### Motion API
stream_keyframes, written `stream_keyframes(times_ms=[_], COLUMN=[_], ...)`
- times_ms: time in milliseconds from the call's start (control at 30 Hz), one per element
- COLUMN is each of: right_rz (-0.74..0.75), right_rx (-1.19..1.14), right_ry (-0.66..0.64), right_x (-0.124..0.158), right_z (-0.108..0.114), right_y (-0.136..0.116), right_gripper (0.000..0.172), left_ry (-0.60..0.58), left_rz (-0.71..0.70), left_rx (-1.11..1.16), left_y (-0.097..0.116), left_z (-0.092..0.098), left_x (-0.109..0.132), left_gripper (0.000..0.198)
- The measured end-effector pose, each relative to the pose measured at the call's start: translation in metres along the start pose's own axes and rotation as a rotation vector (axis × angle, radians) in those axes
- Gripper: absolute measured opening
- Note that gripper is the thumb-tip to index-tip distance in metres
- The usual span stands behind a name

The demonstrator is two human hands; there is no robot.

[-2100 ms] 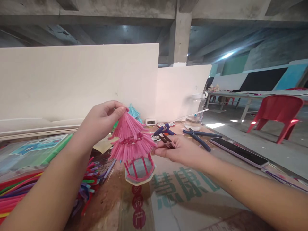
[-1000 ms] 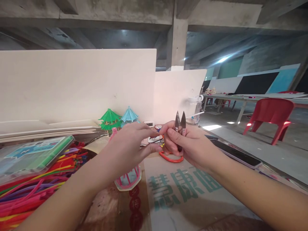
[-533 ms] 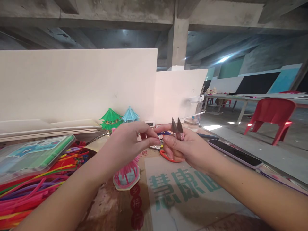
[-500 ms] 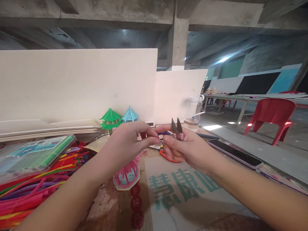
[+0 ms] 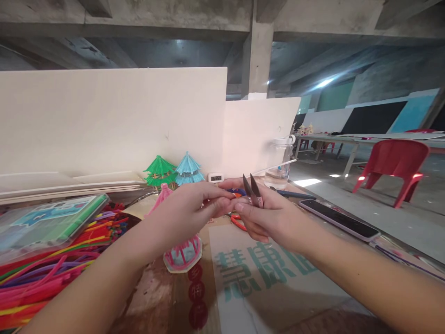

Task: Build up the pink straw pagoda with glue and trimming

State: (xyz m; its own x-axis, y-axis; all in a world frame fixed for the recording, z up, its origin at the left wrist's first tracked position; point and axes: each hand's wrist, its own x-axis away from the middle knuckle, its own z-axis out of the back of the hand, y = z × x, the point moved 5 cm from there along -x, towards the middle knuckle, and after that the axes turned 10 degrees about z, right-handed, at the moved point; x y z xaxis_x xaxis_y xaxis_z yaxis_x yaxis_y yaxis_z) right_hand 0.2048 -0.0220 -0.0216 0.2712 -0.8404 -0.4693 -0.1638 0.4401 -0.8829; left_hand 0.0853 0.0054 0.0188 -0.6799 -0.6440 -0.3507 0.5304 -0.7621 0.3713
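Note:
My right hand (image 5: 266,208) is closed around a pair of scissors (image 5: 255,191), whose dark blades point up and stand slightly apart. My left hand (image 5: 203,199) is closed too, thumb and fingers pinched together against the fingertips of my right hand. Whatever lies in that pinch is hidden or too small to make out. Below and behind my left hand stands a pink pavilion-like model (image 5: 184,254) on an eight-sided base, partly covered by the wrist. Orange-red handles (image 5: 237,221) show beneath my hands on the cardboard.
Colourful pipe cleaners (image 5: 52,283) and a clear plastic case (image 5: 55,222) lie at left. Behind are a green model roof (image 5: 160,170), a blue one (image 5: 189,168), a small digital clock (image 5: 216,178) and a water bottle (image 5: 279,162). A phone (image 5: 339,219) lies at right.
My hands have come closer together, the left moving right until the fingertips meet. The scissor blades have tilted further left, and the blue roof and clock show more fully.

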Motion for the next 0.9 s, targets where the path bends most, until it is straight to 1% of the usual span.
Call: stream_keyframes(times_ms=[67,133,200,267,367,500,567,633,733,800,900], right_rz=[-0.013,-0.019,-0.019,-0.016,-0.011,-0.040,-0.042,-0.035,-0.044,-0.039,-0.025], right_rx=[0.012,-0.021,-0.063,-0.090,-0.110,-0.122,-0.119,-0.122,-0.126,-0.114,-0.082], right_ry=[0.006,0.003,-0.006,-0.014,-0.010,-0.005,-0.025,-0.037,-0.025,-0.024,0.000], right_x=[0.001,0.001,0.001,0.001,0.002,0.004,0.004,0.003,0.001,-0.002,-0.006], right_z=[0.000,0.000,0.000,0.001,0.002,0.001,-0.001,-0.003,-0.001,0.002,0.009], right_y=[-0.001,-0.002,-0.003,-0.004,-0.006,-0.001,0.002,0.003,0.005,0.005,0.007], right_gripper=[0.050,0.051,0.053,0.054,0.053,0.047,0.045,0.044,0.040,0.039,0.035], left_ry=[0.066,0.210,0.351,0.425,0.451,0.467,0.446,0.390,0.324,0.318,0.330], left_rz=[-0.039,-0.125,-0.207,-0.253,-0.259,-0.194,-0.159,-0.107,0.041,0.117,0.145], left_rx=[-0.083,-0.191,-0.277,-0.314,-0.318,-0.365,-0.356,-0.288,-0.133,-0.056,-0.008], left_y=[0.001,0.005,0.010,0.013,0.015,0.014,0.014,0.013,0.009,0.006,0.003], left_z=[0.000,0.000,-0.001,-0.002,-0.001,0.001,0.001,0.002,0.008,0.015,0.027], left_x=[0.001,0.003,0.006,0.008,0.009,0.009,0.009,0.007,0.005,0.006,0.007], left_gripper=[0.021,0.018,0.019,0.018,0.016,0.020,0.020,0.017,0.018,0.019,0.019])
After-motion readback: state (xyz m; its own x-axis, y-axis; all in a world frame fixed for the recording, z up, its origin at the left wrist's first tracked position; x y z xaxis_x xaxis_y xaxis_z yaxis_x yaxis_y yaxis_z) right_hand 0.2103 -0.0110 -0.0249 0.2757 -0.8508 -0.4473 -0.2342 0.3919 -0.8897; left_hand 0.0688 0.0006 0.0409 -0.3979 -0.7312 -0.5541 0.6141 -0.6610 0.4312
